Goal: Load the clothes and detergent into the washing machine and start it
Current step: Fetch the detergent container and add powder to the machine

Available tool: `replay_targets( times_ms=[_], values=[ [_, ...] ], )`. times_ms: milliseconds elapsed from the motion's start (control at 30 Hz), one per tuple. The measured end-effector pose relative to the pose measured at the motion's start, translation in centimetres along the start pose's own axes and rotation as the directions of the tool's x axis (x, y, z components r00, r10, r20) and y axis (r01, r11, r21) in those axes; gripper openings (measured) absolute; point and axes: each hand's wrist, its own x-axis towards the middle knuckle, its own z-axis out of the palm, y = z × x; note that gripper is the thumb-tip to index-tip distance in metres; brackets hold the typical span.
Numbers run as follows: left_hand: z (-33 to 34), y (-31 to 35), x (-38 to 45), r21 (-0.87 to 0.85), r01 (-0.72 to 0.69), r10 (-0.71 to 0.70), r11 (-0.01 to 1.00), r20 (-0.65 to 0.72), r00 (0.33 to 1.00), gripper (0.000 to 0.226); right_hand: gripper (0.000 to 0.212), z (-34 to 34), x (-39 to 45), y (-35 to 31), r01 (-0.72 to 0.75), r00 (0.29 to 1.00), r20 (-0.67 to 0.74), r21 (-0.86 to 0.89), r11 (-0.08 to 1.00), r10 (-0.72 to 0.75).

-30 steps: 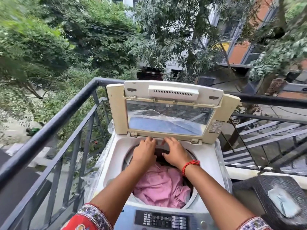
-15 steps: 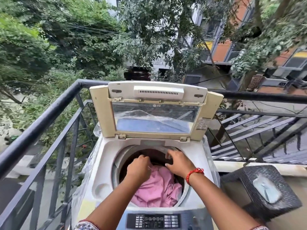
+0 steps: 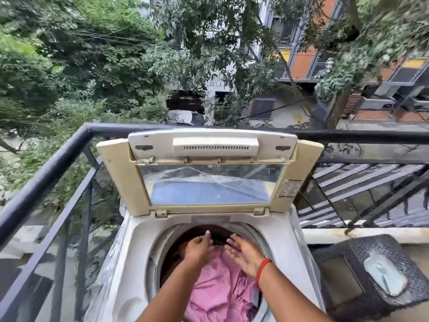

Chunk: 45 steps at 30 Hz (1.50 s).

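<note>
Pink cloth (image 3: 222,291) lies crumpled in the washing machine (image 3: 139,252) drum; I see my left hand (image 3: 199,248) and right hand (image 3: 242,255) above it, fingers loose, gripping nothing. Beyond, the cream lid (image 3: 209,173) stands upright against the black railing (image 3: 58,159).

Washing machine (image 3: 139,247): top-loader, white body, stands on balcony by railing corner. Lid (image 3: 210,173) open, tipped back near upright, cream frame w/ clear window, vent strip on upper edge, sticker on right side of frame. Round drum opening (image 3: 260,238) exposed, grey rim. Pink cloth (image 3: 220,289): crumpled, fills near/right part of drum, piled up to abt rim level. Dark brown/maroon cloth (image 3: 178,249) at far + left side of drum, partly under pink. Detergent: can't tell.
</note>
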Motion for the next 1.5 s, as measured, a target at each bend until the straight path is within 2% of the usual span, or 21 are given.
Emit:
replay_targets(
  times_ms=[67, 100, 200, 267, 367, 433, 633, 867, 1067, 1267, 1333, 1400, 1500],
  values=[
    [1.2, 0.5, 1.8, -0.261, 0.075, -0.066, 0.962, 0.041, 0.997, 0.027, 0.01, 1.4, 2.2, 0.0, -0.03, 0.999, -0.011, 0.174, 0.984, 0.033],
    [1.5, 0.6, 2.7, -0.346, 0.1, -0.086, 0.933, 0.057, 0.995, 0.035, 0.013, 2.1, 3.2, -0.1, -0.039, 0.999, -0.013, 0.23, 0.972, 0.043],
    [1.7, 1.2, 4.4, -0.467, 0.121, -0.113, 0.876, 0.045, 0.993, 0.053, 0.021, 4.1, 5.2, -0.5, -0.05, 0.998, -0.015, 0.325, 0.944, 0.058],
    [1.5, 1.0, 5.6, -0.548, 0.155, -0.15, 0.822, 0.055, 0.987, 0.049, 0.024, 5.0, 6.0, -0.8, -0.062, 0.997, -0.009, 0.385, 0.921, 0.071],
    [0.6, 0.5, 7.2, -0.657, 0.114, -0.118, 0.745, 0.038, 0.992, 0.038, 0.027, 5.6, 6.0, -1.4, -0.057, 0.998, -0.002, 0.459, 0.886, 0.065],
    [-0.3, -0.2, 7.9, -0.669, 0.14, -0.112, 0.73, 0.085, 0.99, 0.028, 0.029, 5.5, 6.0, -1.5, -0.056, 0.998, 0.001, 0.495, 0.867, 0.063],
    [-0.9, -1.4, 8.6, -0.691, 0.172, -0.117, 0.702, 0.126, 0.985, 0.045, 0.03, 5.8, 6.5, -1.3, -0.008, 0.997, -0.062, 0.522, 0.853, 0.048],
    [-0.5, -0.8, 7.5, -0.658, 0.203, -0.143, 0.725, 0.144, 0.979, 0.043, 0.028, 4.7, 6.5, 0.2, -0.005, 0.995, -0.085, 0.509, 0.861, 0.056],
    [-0.8, -1.8, 6.5, -0.72, 0.241, -0.166, 0.651, 0.174, 0.971, 0.03, 0.028, 3.7, 5.8, 1.4, -0.008, 0.995, -0.08, 0.501, 0.866, 0.055],
    [-2.1, -3.8, 5.2, -0.743, 0.252, -0.184, 0.62, 0.175, 0.967, 0.033, 0.024, 2.3, 5.3, 3.7, -0.043, 0.996, -0.046, 0.46, 0.887, 0.073],
    [-2.5, -4.5, 4.8, -0.715, 0.257, -0.197, 0.65, 0.168, 0.966, 0.038, 0.026, 1.8, 4.9, 4.1, -0.062, 0.996, -0.036, 0.413, 0.909, 0.085],
    [-2.7, -5.6, 4.2, -0.606, 0.276, -0.232, 0.746, 0.152, 0.961, 0.04, 0.027, 1.1, 3.8, 4.2, -0.077, 0.995, -0.043, 0.304, 0.949, 0.095],
    [-1.9, -6.7, 3.4, -0.202, 0.251, -0.232, 0.947, 0.112, 0.966, 0.031, 0.025, -0.3, 1.6, 3.6, -0.025, 0.997, -0.07, 0.11, 0.994, 0.032]
  ],
)
